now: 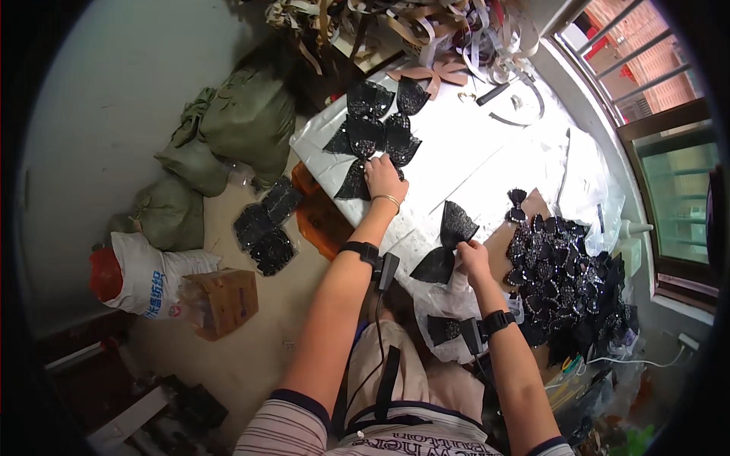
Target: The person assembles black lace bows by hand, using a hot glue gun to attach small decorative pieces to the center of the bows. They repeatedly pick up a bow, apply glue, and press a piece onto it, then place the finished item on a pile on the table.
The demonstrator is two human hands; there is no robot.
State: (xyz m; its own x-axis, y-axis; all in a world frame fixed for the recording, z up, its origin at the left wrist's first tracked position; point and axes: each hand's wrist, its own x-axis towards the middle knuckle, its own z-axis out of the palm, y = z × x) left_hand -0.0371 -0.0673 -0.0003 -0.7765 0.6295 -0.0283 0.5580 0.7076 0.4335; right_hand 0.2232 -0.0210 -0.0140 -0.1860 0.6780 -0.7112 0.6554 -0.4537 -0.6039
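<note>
Black sequined bows (367,135) lie in a cluster at the far left part of the white-covered table. My left hand (386,178) is over the middle of the nearest bow (353,181), its fingers closed around the centre; part of that bow is hidden under the hand. Closer to me and to the right, my right hand (473,261) pinches a plain-looking black bow (458,225) by its middle, its two wings spread up and down-left. Below that hand a clear plastic bag (449,298) hangs at the table edge with another dark bow (443,330) in it.
A heap of glittering black bows (551,266) lies to the right. Loose ribbon strips (464,34) pile up at the table's back. Green sacks (247,125), a white sack (148,270), a cardboard box (228,304) and bagged black pieces (266,228) are on the floor at left.
</note>
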